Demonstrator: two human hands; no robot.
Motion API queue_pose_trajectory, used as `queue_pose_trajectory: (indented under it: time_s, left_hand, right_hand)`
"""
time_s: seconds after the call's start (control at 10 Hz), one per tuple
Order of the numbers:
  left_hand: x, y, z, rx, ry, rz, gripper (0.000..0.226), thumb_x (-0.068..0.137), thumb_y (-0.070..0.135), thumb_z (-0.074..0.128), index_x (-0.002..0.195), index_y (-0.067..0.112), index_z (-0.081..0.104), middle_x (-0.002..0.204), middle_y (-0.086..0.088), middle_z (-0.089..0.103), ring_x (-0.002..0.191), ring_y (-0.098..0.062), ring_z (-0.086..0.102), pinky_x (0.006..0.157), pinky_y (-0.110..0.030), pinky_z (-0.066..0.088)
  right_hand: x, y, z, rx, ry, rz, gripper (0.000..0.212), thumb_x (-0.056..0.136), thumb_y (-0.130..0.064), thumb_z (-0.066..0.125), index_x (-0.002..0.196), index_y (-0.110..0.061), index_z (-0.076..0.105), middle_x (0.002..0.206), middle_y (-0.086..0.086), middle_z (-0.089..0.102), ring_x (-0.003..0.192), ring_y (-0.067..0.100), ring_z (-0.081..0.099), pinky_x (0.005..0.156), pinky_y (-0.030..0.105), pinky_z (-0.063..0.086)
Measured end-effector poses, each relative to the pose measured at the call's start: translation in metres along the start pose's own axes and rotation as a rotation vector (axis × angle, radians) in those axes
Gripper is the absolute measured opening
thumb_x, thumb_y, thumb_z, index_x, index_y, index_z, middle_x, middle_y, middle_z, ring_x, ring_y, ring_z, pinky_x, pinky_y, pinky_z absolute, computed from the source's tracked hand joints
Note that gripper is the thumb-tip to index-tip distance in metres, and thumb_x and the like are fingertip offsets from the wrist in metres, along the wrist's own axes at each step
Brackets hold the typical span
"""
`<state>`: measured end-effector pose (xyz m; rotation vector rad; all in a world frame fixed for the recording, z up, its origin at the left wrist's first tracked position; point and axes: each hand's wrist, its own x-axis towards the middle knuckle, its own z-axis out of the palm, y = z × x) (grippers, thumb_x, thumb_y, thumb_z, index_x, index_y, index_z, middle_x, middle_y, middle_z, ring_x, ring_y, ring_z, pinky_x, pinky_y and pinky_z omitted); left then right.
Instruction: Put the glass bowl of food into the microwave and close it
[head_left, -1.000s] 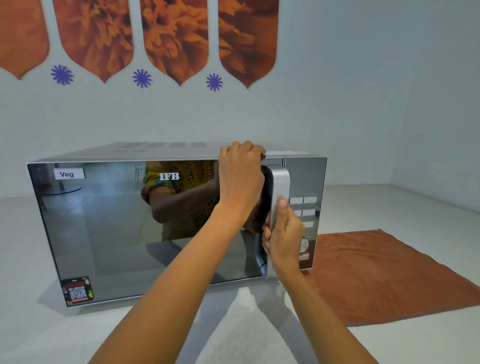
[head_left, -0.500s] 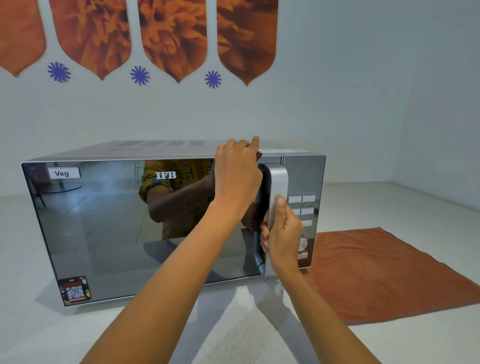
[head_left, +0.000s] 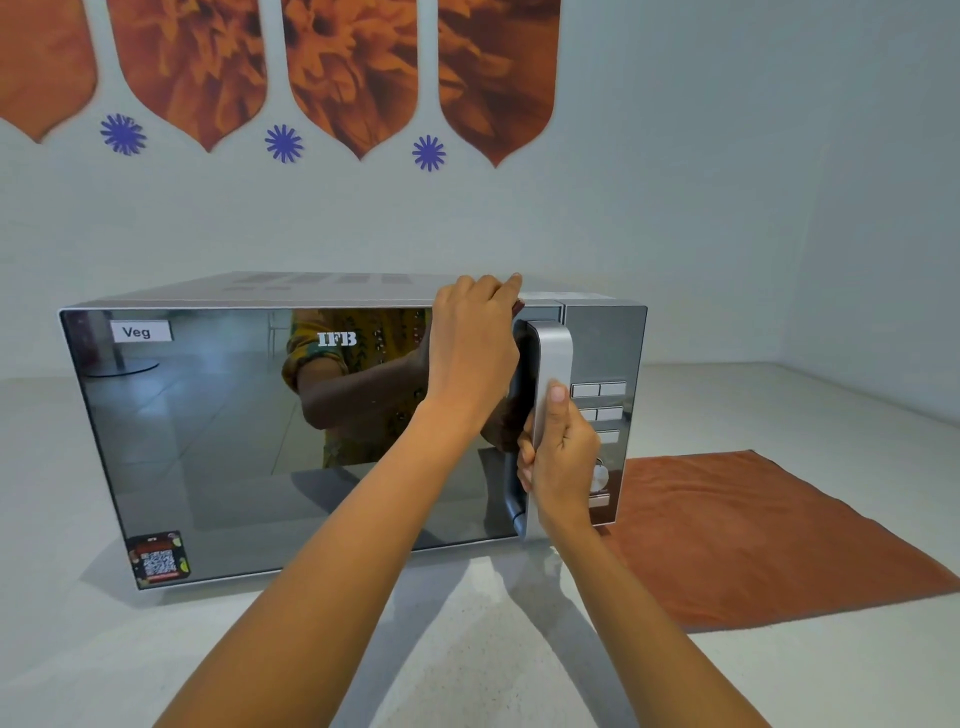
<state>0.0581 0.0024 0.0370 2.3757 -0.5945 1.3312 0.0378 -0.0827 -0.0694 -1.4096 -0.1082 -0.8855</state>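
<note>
A silver microwave (head_left: 218, 441) with a mirrored door stands on the pale counter, its door flush with the body. My right hand (head_left: 563, 457) is wrapped around the lower half of the vertical silver door handle (head_left: 553, 353), thumb pointing up along it. My left hand (head_left: 475, 348) rests on the top front edge of the microwave just left of the handle, fingers curled over the top with the index finger raised. No glass bowl of food is in view; the mirrored door hides the inside.
An orange-brown cloth (head_left: 753, 535) lies flat on the counter to the right of the microwave. The control panel (head_left: 602, 405) with buttons and a knob sits right of the handle. A wall stands close behind.
My left hand's fingers have lifted a little from the microwave's top edge. My right hand stays on the handle. The view has shifted slightly.
</note>
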Motion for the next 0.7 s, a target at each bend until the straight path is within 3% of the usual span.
queue_pose_trajectory:
  time_s: [0.1,0.2,0.3,0.4,0.5,0.6,0.7]
  left_hand:
    - [-0.009,-0.004,-0.002,0.024,-0.008,0.075,0.050,0.094,0.010,0.045,0.144,0.013,0.038,0.132,-0.006,0.059,0.121,-0.024,0.050,0.108,-0.034,0.029]
    - [-0.025,-0.009,-0.005,-0.033,0.058,0.128,0.050,0.091,0.005,0.046,0.141,0.009,0.043,0.134,-0.010,0.057,0.127,-0.026,0.049,0.115,-0.036,0.026]
    - [-0.043,-0.015,-0.007,-0.080,0.147,0.093,0.048,0.089,0.001,0.050,0.137,0.006,0.047,0.141,-0.012,0.052,0.136,-0.027,0.043,0.118,-0.037,0.021]
    - [-0.062,-0.023,-0.005,-0.109,0.197,0.052,0.055,0.089,-0.001,0.048,0.142,0.007,0.039,0.149,-0.010,0.042,0.143,-0.025,0.031,0.120,-0.038,0.021]
    - [-0.084,-0.036,-0.004,-0.054,0.211,0.010,0.062,0.091,0.006,0.045,0.149,0.010,0.022,0.157,-0.008,0.027,0.148,-0.022,0.017,0.122,-0.040,0.020]
    - [-0.104,-0.050,0.000,0.036,0.222,-0.032,0.067,0.093,0.013,0.043,0.152,0.012,0.011,0.161,-0.009,0.016,0.150,-0.022,0.008,0.123,-0.038,0.010]
    - [-0.109,-0.055,-0.004,0.091,0.231,-0.079,0.069,0.094,0.018,0.042,0.152,0.012,0.004,0.160,-0.011,0.013,0.149,-0.023,0.004,0.123,-0.036,0.002]
  right_hand:
    - [-0.001,-0.001,-0.002,-0.032,-0.015,-0.024,0.051,0.084,-0.062,0.034,0.064,-0.017,0.048,0.054,0.014,0.049,0.040,0.018,0.047,0.039,0.023,0.042]
    - [-0.005,-0.004,-0.002,-0.103,0.025,-0.065,0.052,0.086,-0.061,0.033,0.072,-0.015,0.052,0.055,0.007,0.053,0.041,0.011,0.052,0.037,0.024,0.046]
    - [-0.012,-0.007,-0.001,-0.373,0.150,-0.187,0.051,0.094,-0.052,0.029,0.098,-0.010,0.057,0.075,0.010,0.064,0.067,0.020,0.066,0.056,0.030,0.057]
    - [-0.018,-0.009,0.002,-0.476,0.291,-0.270,0.034,0.099,-0.033,0.043,0.116,-0.004,0.051,0.111,0.015,0.061,0.098,0.025,0.062,0.081,0.039,0.060]
    - [-0.023,-0.012,0.004,-0.566,0.336,-0.501,0.037,0.095,-0.026,0.048,0.124,-0.003,0.050,0.129,0.016,0.054,0.120,0.025,0.051,0.101,0.034,0.048]
    - [-0.026,-0.013,0.008,-0.639,0.215,-0.729,0.048,0.095,-0.023,0.049,0.139,-0.008,0.037,0.144,0.011,0.042,0.137,0.024,0.037,0.117,0.034,0.029]
    - [-0.023,-0.025,0.019,-0.710,0.112,-0.793,0.056,0.095,-0.021,0.047,0.147,-0.009,0.027,0.155,0.007,0.031,0.147,0.022,0.022,0.124,0.035,0.016]
